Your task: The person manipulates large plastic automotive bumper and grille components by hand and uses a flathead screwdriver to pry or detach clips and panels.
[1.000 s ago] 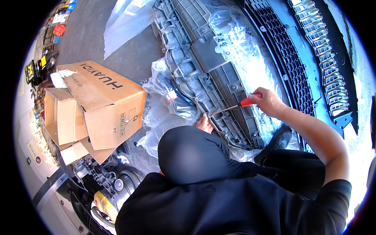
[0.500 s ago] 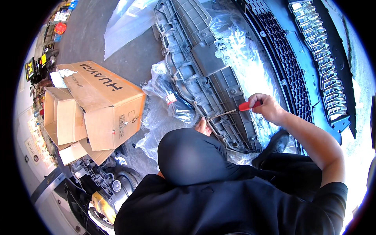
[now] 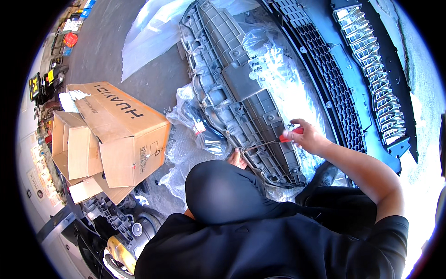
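A long grey moulded plastic car panel [image 3: 257,110] with ribs and clips along its side lies slantwise in front of me. My right hand [image 3: 309,138] holds a screwdriver by its red handle [image 3: 291,135], thumb and fingers around it. The thin metal shaft [image 3: 264,145] runs leftward across the panel to its near left edge. At that edge, close to the screwdriver's tip, the fingertips of my left hand [image 3: 237,159] grip the panel's rim. My bent knee hides the rest of that hand.
Clear plastic wrap [image 3: 274,69] and bubble wrap [image 3: 179,158] lie around the panel. An opened cardboard box [image 3: 134,135] stands at left, machine parts [image 3: 137,229] below it. A black honeycomb grille [image 3: 325,69] and a chrome-slatted grille [image 3: 374,69] lie at right.
The view has shifted slightly, so the panel and grilles sit a little farther left. The right hand's fingers have moved on the screwdriver handle. The left hand stays at the panel's edge.
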{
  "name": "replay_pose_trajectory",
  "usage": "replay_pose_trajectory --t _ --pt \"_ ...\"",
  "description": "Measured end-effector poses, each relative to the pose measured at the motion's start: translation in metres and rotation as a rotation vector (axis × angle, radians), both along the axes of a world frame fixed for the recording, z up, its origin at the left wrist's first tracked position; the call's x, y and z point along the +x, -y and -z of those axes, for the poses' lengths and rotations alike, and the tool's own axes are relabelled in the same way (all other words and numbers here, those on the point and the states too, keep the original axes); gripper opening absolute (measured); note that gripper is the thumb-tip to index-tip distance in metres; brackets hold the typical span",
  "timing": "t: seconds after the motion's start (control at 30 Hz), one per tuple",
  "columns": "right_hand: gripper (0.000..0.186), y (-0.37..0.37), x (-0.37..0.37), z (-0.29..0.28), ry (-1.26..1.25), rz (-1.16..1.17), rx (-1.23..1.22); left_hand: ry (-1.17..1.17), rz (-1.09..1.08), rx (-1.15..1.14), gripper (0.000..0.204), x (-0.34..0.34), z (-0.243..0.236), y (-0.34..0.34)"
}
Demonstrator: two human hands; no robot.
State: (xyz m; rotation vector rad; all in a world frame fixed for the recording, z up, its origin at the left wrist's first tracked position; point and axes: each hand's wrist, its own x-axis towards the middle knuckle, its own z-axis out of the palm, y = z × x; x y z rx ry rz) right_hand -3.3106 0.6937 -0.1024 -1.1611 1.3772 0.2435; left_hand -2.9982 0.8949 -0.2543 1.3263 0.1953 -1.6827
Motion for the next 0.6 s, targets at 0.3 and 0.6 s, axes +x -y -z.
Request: replay_pose_trajectory --t 0.3,0.6 --pt "0.034 0.010 0.000 -0.013 0.197 -0.008 -0.175 0.018 0.053 0.006 0.041 -0.004 -0.008 0.003" --pt "0.035 0.014 0.000 -0.014 0.195 -0.072 -0.174 0.081 0.158 -0.040 0.042 0.000 -0.008 -0.001"
